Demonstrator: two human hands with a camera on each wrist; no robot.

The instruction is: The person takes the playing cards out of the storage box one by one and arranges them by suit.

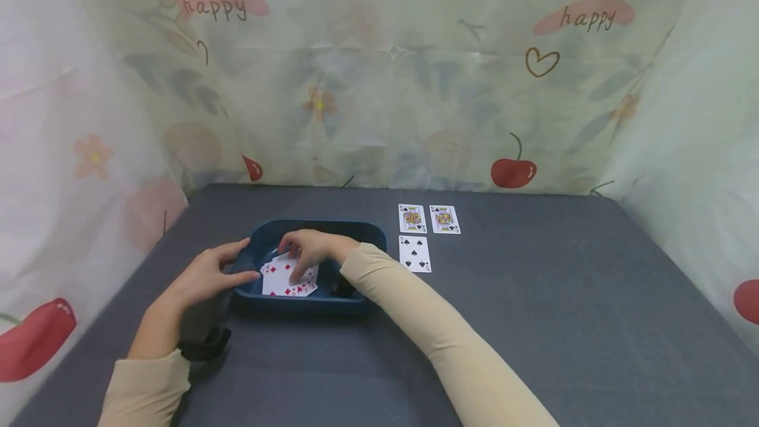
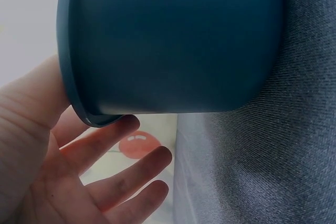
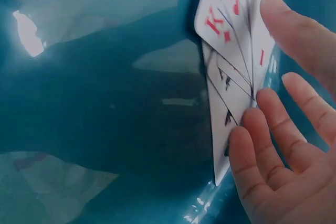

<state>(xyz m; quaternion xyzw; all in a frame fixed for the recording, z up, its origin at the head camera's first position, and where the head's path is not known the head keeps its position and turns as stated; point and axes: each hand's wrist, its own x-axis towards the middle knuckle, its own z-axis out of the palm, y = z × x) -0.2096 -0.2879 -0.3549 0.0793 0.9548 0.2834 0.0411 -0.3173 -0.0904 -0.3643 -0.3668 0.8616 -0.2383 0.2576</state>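
Pile [image 1: 277, 281] in tray [image 1: 308, 307], both hands at it

Tray: blue, left of centre on the grey table [image 1: 545, 328]. Pile: loosely fanned cards, face up on the tray floor, towards its left part; diamonds uppermost in the head view, a red K and some black pips readable in the right wrist view.

Left hand [image 1: 204, 275]: at the tray's left end, fingers spread apart, thumb and index touching the rim, remaining fingers free outside the wall. Black strap [image 1: 204, 346] at the wrist.

Right hand [image 1: 313, 247]: inside the tray, over the pile. Wide gap between thumb and fingers, fingers slightly bent, tips at the pile's edge; no card seen pinched. Contact of each fingertip: cannot tell.

Right of the tray: two face cards [image 1: 412, 219] side by side, and a five of spades [image 1: 415, 254] just in front of the left one.

Behind: printed curtain [image 1: 391, 97], cherries and hearts.
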